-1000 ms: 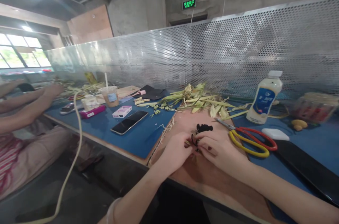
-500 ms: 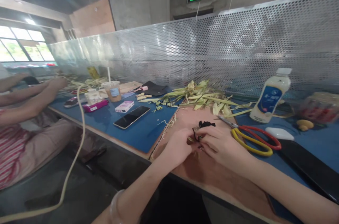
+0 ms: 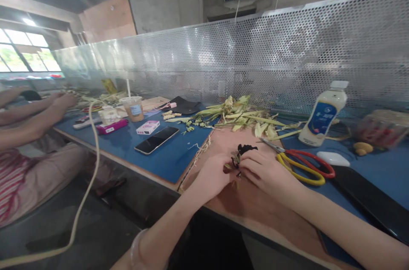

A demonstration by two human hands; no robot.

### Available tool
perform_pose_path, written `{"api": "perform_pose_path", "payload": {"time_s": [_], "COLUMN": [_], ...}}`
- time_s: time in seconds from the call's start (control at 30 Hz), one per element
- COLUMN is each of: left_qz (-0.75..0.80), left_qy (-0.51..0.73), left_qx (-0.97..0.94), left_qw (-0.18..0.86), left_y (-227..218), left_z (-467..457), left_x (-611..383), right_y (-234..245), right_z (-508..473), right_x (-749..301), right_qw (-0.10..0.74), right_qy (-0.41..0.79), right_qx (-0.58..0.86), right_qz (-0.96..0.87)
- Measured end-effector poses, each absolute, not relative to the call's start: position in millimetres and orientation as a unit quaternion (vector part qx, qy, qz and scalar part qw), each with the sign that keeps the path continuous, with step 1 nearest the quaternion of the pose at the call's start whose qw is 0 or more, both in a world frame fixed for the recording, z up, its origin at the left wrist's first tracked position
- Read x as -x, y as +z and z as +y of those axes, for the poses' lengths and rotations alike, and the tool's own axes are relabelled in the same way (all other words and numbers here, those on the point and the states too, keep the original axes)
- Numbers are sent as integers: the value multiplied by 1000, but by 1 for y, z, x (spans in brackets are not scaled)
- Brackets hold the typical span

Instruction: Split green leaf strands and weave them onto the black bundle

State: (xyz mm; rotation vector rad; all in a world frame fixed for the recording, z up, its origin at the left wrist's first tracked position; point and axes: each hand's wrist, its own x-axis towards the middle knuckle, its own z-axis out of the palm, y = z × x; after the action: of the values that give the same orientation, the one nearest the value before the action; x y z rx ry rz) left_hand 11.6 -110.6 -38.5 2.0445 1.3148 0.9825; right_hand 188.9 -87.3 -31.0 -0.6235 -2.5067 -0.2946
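Observation:
Over a brown board (image 3: 271, 214) at the table edge, my hands meet with fingertips bent inward. Between them is a small dark, crinkled piece (image 3: 246, 148) with brownish leafy bits below it; its exact kind is hard to make out. My left hand (image 3: 217, 173) pinches its lower left side. Fingers of my right hand (image 3: 263, 168) close on its right side, partly hiding it. Scissors (image 3: 300, 169) with one red and one yellow handle lie just right of my right hand, blades pointing toward the pale dried leaves and stalks (image 3: 246, 119) behind.
At right stand a white bottle (image 3: 324, 112) and a clear jar (image 3: 385, 129), near a white case (image 3: 332, 158) and a long black object (image 3: 373, 202). At left lie a phone (image 3: 157, 139), a small box (image 3: 148, 127) and an iced drink cup (image 3: 132, 109). A co-worker's arms (image 3: 41, 112) work farther left.
My fingers have shifted slightly around the dark piece, and more of it shows between them. The whole view has drifted a little, so things appear slightly farther left.

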Motion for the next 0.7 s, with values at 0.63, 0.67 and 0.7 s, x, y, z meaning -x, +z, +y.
{"api": "perform_pose_path", "payload": {"time_s": [0.63, 0.67, 0.7], "left_qz": [470, 468, 465], "left_qy": [375, 379, 381], "left_qx": [-734, -733, -734], "left_qw": [316, 317, 316], "left_y": [-41, -42, -42], "left_z": [-111, -111, -111], "left_x": [-11, -11, -11], "right_y": [-35, -35, -35], "right_z": [-76, -73, -72], "right_x": [-199, -200, -200], "right_qw": [236, 228, 220], "right_qy": [-160, -173, -181], "right_qx": [183, 175, 168], "right_qz": [-941, -942, -944]}}
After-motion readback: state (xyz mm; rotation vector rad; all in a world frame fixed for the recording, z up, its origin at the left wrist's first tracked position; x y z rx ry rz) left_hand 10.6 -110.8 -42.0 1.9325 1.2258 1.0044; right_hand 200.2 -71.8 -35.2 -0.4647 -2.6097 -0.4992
